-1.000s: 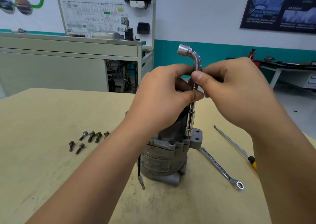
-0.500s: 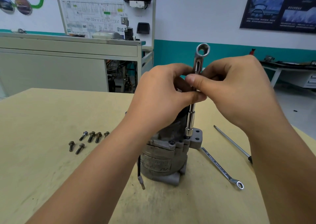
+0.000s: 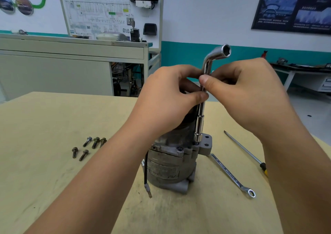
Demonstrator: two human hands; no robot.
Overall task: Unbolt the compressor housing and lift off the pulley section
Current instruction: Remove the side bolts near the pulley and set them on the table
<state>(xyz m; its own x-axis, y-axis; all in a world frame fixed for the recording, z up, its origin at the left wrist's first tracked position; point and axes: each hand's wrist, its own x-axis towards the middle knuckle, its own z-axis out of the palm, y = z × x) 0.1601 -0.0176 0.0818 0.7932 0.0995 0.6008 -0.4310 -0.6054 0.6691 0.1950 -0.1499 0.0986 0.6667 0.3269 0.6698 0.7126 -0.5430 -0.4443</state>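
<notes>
grey cast metal, the compressor point(image 3: 166, 169) stands upright mid-table, with the l-shaped socket wrench point(image 3: 200, 124) planted on its flange. your left hand point(image 3: 172, 97) and right hand point(image 3: 241, 94) both pinch the wrench's shaft between thumb and fingers. loose bolts point(image 3: 89, 148) lie to its left on the pale wooden table point(image 3: 44, 126), a spanner point(image 3: 231, 174) and screwdriver point(image 3: 243, 148) to its right. a grey cabinet point(image 3: 71, 58) and wiring board point(image 3: 107, 12) stand behind. the wrench's bent end, facing you half a second ago, now points right.

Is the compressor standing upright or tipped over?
Upright: the compressor stands on end on the table, the wrench seated vertically on its flange.
</notes>
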